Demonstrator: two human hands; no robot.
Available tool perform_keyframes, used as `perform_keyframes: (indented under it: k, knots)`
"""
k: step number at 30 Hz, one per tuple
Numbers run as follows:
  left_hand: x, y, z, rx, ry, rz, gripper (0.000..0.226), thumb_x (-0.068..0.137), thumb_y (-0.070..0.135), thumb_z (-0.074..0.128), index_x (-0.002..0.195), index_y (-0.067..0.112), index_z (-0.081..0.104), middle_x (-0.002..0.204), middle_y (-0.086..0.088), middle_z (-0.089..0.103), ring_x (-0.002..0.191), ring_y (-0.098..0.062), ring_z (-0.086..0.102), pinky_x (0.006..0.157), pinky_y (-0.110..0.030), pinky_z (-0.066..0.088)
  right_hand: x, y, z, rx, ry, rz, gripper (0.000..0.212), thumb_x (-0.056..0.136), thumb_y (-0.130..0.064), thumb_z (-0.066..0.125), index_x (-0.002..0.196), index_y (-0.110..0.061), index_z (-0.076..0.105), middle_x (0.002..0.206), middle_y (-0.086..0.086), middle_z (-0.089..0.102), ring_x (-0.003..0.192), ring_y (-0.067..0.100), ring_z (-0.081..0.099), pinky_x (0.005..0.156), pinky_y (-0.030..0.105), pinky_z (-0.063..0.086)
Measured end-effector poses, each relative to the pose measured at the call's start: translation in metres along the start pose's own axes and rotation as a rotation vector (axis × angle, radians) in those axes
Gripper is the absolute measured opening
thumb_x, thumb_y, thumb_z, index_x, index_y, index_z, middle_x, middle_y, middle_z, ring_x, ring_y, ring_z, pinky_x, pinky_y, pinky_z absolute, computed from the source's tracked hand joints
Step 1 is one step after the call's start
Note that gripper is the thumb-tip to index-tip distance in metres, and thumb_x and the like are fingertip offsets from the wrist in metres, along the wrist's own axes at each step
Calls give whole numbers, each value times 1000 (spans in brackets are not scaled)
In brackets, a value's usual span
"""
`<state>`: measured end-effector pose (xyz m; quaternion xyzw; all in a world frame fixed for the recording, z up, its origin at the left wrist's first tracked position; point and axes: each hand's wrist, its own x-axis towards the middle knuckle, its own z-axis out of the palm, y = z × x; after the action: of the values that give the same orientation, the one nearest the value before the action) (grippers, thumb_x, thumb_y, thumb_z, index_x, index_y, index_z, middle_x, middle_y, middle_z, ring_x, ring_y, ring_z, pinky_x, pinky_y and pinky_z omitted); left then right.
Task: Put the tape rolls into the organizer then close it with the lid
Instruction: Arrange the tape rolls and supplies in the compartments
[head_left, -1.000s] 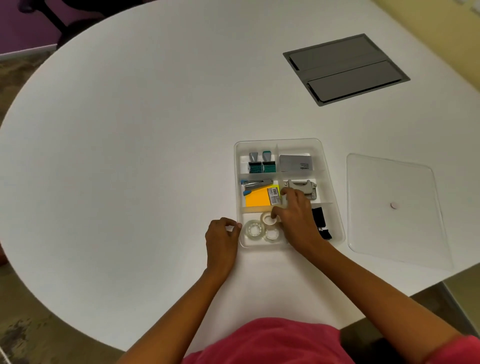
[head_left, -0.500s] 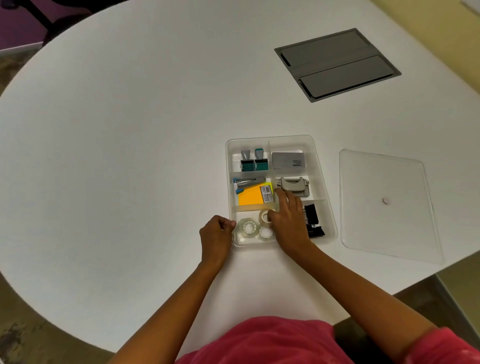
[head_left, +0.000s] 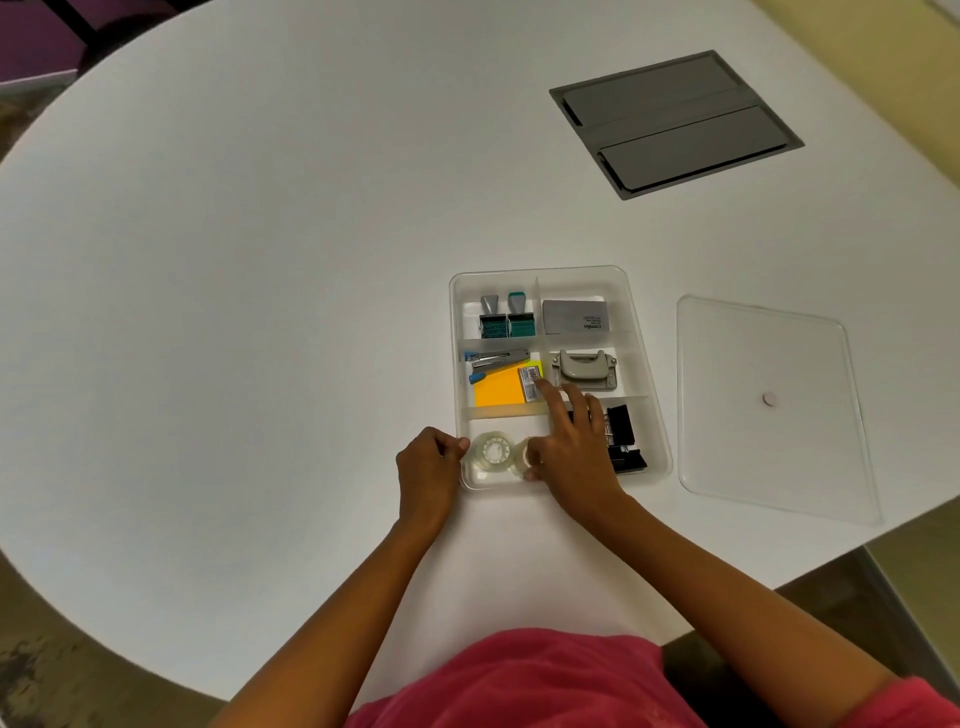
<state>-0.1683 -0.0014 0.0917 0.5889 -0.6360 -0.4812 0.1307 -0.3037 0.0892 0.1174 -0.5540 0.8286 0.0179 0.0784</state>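
The clear divided organizer sits on the white table. Its near-left compartment holds a large clear tape roll and a smaller tape roll, which my right hand partly hides. My right hand lies over that compartment with its fingers spread. Its thumb touches the small roll and its index finger reaches toward the orange sticky notes. My left hand is curled into a fist, with the thumb against the organizer's left rim. The clear lid lies flat to the right of the organizer.
Other compartments hold staple boxes, a grey card box, a stapler, a hole punch and black binder clips. A grey cable hatch is set into the table at the far right. The table edge runs close below the lid.
My right hand has slid toward me and now covers the small tape rolls that showed beside it before. My left hand stays at the organizer's rim.
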Motion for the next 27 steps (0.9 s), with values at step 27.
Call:
perform_keyframes:
  k: [27]
  knots:
    - [3, 1, -9, 10, -62, -3, 20, 87, 24, 65, 79, 5, 63, 81, -17, 71, 66, -21, 61, 77, -37, 55, 28, -5, 14, -284, -173, -144, 9, 79, -9, 71, 88, -6, 73, 103, 10, 67, 98, 23, 61, 83, 32, 50]
